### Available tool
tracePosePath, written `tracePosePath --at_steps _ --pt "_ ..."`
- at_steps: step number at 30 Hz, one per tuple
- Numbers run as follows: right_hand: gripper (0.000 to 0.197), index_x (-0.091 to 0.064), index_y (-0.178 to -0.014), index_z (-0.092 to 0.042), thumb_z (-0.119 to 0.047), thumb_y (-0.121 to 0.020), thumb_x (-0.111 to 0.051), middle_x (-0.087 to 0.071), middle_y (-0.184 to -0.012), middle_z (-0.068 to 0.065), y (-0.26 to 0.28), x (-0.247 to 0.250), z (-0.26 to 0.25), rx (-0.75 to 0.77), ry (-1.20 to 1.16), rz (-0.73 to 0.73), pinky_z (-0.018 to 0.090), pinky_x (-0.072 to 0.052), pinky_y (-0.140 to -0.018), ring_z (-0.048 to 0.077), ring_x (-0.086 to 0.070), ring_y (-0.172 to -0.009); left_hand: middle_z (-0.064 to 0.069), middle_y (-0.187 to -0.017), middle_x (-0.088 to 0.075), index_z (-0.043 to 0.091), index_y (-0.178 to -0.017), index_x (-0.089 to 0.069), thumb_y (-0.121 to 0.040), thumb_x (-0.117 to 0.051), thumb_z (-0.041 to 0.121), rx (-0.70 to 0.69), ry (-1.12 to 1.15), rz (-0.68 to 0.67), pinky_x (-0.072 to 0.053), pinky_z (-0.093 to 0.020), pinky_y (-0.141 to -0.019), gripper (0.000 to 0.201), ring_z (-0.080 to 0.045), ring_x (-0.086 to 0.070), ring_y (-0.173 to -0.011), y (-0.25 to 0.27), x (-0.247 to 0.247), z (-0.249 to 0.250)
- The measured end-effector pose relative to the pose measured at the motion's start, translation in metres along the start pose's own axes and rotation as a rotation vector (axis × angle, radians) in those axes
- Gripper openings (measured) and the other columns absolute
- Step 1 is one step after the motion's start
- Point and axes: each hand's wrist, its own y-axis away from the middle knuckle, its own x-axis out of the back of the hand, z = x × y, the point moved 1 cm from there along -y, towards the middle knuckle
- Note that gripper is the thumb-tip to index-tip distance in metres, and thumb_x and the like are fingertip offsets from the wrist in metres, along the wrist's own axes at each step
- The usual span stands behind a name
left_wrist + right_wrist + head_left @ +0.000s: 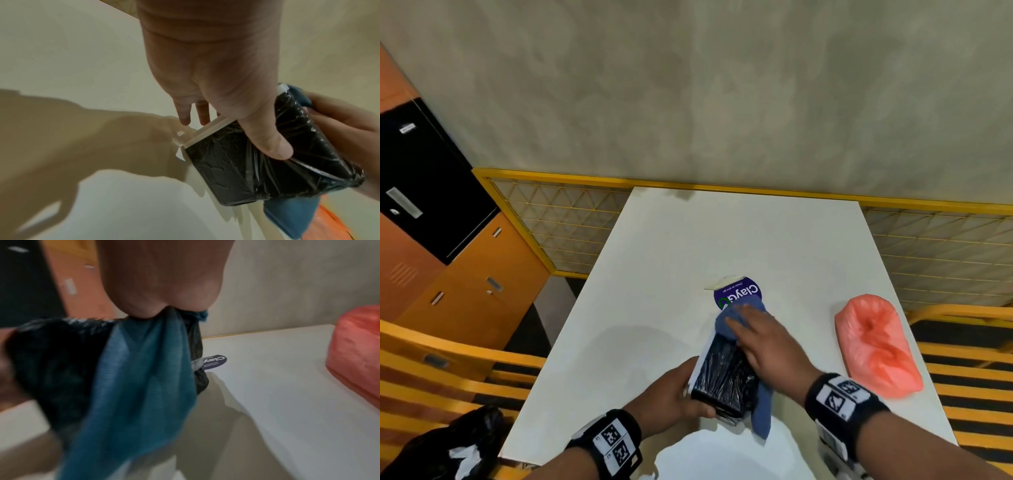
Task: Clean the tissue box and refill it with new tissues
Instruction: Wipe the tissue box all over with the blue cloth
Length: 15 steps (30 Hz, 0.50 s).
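Note:
The tissue box (726, 377), white-edged and wrapped in crinkled black plastic, lies tilted on the white table (654, 260). My left hand (671, 394) grips its near end, thumb on top (275, 146) and fingers down the side. My right hand (753, 335) lies flat on the far end and presses a blue cloth (760, 411) onto the box (267, 170); the cloth (133, 386) hangs down the right side. A pink plastic bag (876, 346), bulging with hidden contents, lies to the right.
A round purple sticker (739, 291) sits on the table just beyond the box. A black bag (448, 442) with white paper rests at the lower left. Yellow slatted benches (431, 370) flank the table; a yellow mesh rail (571, 222) and orange lockers (465, 274) stand behind.

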Motion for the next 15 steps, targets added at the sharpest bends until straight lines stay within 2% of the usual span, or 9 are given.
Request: tracePosePath --at_steps 2,4,6,8,10,12,13,15 --pt "0.047 -0.051 -0.134 -0.013 -0.018 -0.088 -0.045 -0.053 -0.132 0.014 -0.009 0.004 0.006 -0.187 -0.002 0.049 0.036 -0.046 -0.096 0.035 -0.055 -0.117 0.021 -0.127 -0.069 0.042 -0.139 -0.048 -0.082 -0.083 0.019 0.013 -0.005 -0.008 -0.049 -0.027 -0.105 0.071 0.000 -0.062 -0.121 0.000 0.000 0.002" --pt "0.051 -0.053 -0.133 -0.011 -0.011 -0.082 -0.054 -0.052 -0.135 0.016 -0.005 0.001 -0.006 -0.185 0.013 0.048 0.039 -0.047 -0.096 0.035 -0.054 -0.118 0.023 -0.126 -0.069 0.043 -0.138 -0.049 -0.082 -0.083 0.018 0.015 -0.004 -0.009 -0.048 -0.023 -0.102 0.070 0.002 -0.062 -0.120 0.000 0.000 -0.001" --pt "0.054 -0.057 -0.130 -0.011 -0.008 -0.077 -0.062 -0.052 -0.138 0.017 0.010 -0.005 -0.031 -0.064 0.012 0.049 0.047 -0.047 -0.096 0.036 -0.053 -0.122 0.024 -0.126 -0.068 0.043 -0.136 -0.050 -0.081 -0.083 0.016 -0.016 -0.009 0.007 -0.047 -0.022 -0.100 0.069 0.002 -0.061 -0.121 0.001 0.000 0.001" --pt "0.046 -0.057 -0.131 -0.015 -0.016 -0.086 -0.059 -0.051 -0.141 0.013 0.033 -0.008 -0.057 0.095 -0.023 0.000 0.047 -0.043 -0.101 0.032 -0.050 -0.127 0.025 -0.130 -0.066 0.042 -0.138 -0.049 -0.084 -0.083 0.016 -0.023 0.002 0.028 -0.046 -0.021 -0.102 0.069 0.002 -0.060 -0.124 0.000 -0.001 0.000" --pt "0.040 -0.053 -0.136 -0.019 -0.027 -0.101 -0.034 -0.046 -0.146 0.006 0.054 -0.007 -0.074 0.218 -0.062 -0.055 0.041 -0.037 -0.109 0.024 -0.044 -0.134 0.021 -0.135 -0.065 0.038 -0.143 -0.051 -0.092 -0.078 0.024 -0.039 0.005 0.043 -0.045 -0.023 -0.108 0.059 -0.004 -0.059 -0.129 0.003 -0.002 0.002" --pt "0.057 -0.050 -0.139 -0.024 -0.033 -0.102 -0.008 -0.043 -0.148 -0.001 0.066 -0.003 -0.079 0.298 -0.030 -0.103 0.036 -0.035 -0.112 0.018 -0.037 -0.139 0.017 -0.135 -0.065 0.036 -0.144 -0.052 -0.100 -0.071 0.026 -0.067 -0.008 0.037 -0.044 -0.024 -0.110 0.049 -0.008 -0.059 -0.130 0.004 -0.002 0.003" --pt "0.058 -0.051 -0.138 -0.025 -0.034 -0.102 -0.006 -0.043 -0.148 -0.003 0.067 0.000 -0.078 0.322 -0.028 -0.117 0.035 -0.035 -0.112 0.016 -0.036 -0.140 0.017 -0.134 -0.065 0.038 -0.144 -0.050 -0.102 -0.068 0.022 -0.068 -0.022 0.025 -0.044 -0.022 -0.109 0.049 -0.007 -0.059 -0.128 0.004 -0.003 0.005" --pt "0.042 -0.053 -0.135 -0.026 -0.034 -0.105 -0.025 -0.045 -0.147 -0.002 0.063 0.007 -0.074 0.365 -0.089 -0.116 0.033 -0.034 -0.111 0.016 -0.038 -0.138 0.020 -0.123 -0.060 0.048 -0.140 -0.044 -0.104 -0.059 0.006 -0.067 -0.144 -0.039 -0.044 -0.013 -0.099 0.057 -0.004 -0.057 -0.117 0.002 -0.001 0.007"
